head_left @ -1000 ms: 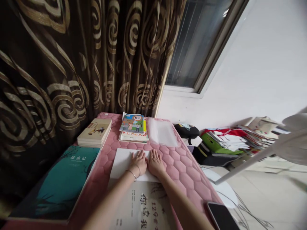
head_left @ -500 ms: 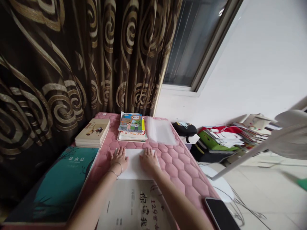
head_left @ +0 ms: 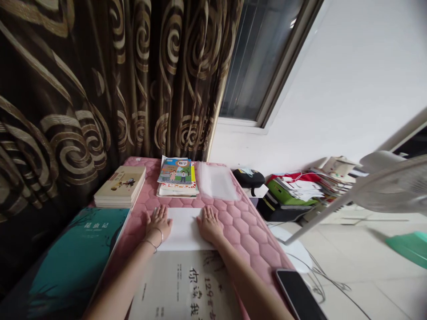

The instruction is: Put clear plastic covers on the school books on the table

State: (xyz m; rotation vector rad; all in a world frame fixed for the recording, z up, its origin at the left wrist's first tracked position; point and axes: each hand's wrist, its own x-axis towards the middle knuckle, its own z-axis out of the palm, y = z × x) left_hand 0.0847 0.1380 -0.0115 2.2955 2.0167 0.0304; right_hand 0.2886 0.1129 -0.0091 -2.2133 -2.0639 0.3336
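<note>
Hands now spread apart: the flat left hand [head_left: 158,224] and right hand [head_left: 209,225] lie open, each grip empty, at the side edges of a white paper sheet [head_left: 183,229] on a pink quilted mat [head_left: 247,235].

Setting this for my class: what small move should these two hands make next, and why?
Probably close both hands inward to grip the white sheet by its sides. The left hand and right hand lie flat at its two side edges, on the pink quilted mat, and neither seems to be holding it yet.
</note>
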